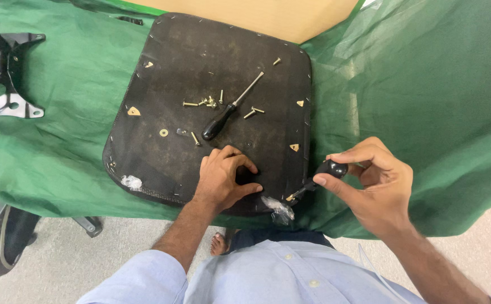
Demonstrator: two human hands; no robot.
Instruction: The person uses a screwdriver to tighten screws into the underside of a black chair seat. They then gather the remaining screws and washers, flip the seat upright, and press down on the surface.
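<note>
Our right hand (378,188) pinches black screwdriver handle (330,169), tip at seat base (200,62) edge. Our left hand (223,177) curled, pressing base, grasping nothing.

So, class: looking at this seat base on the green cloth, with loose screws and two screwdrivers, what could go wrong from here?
1. The right hand works a screwdriver at the seat base edge, close to the left hand; a slip might jab the fingers.
2. The loose screws lie unboxed and could roll off and get lost.
3. A bare foot shows below; dropped screws or tools could hurt it.
</note>
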